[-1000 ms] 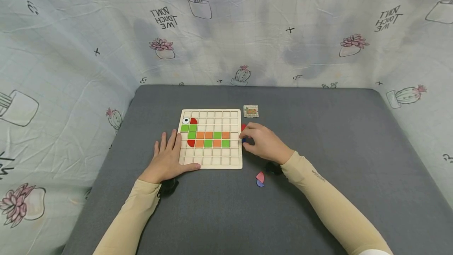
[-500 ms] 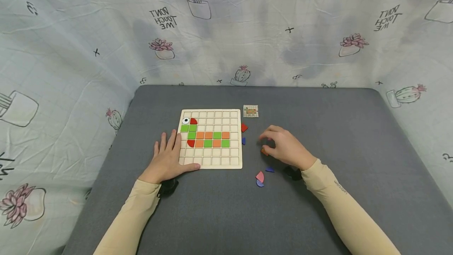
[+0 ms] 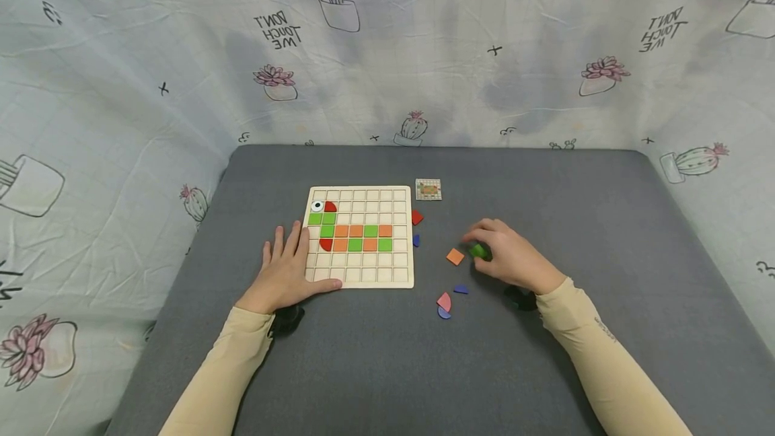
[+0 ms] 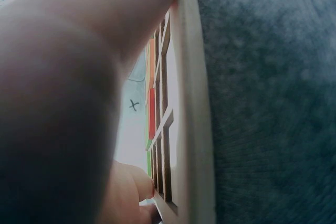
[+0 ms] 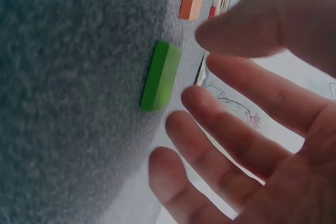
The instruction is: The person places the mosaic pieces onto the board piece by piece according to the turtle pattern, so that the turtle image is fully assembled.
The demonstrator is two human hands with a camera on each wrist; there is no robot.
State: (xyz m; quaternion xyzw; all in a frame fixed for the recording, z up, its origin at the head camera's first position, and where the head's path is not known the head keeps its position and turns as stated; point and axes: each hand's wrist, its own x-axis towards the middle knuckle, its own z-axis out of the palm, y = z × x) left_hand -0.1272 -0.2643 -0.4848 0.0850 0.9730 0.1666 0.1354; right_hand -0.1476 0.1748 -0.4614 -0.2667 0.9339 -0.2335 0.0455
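My left hand (image 3: 286, 266) rests flat at the lower left of a pale wooden grid board (image 3: 363, 276), fingers spread along its left edge and thumb on the front edge. The thumb side and board edge fill much of the left wrist view. Green, orange and red tiles and a round eye tile (image 3: 317, 206) form a figure on the grid. To the right, my right hand (image 3: 511, 258) hovers over a green block (image 5: 161, 77) on the table. Its fingers are relaxed and hold nothing; a gap shows between fingertips and block in the right wrist view.
An orange square tile (image 3: 455, 257) lies left of the right hand. Red (image 3: 418, 217) and blue (image 3: 416, 241) pieces lie by the board's right edge. A pink piece (image 3: 445, 301) and two blue ones lie nearer. A small picture card (image 3: 428, 190) lies behind them.
My right hand has moved right from the board's edge, past the orange tile, to the green block. The orange tile and a blue piece have come into view. My left hand has stayed put.
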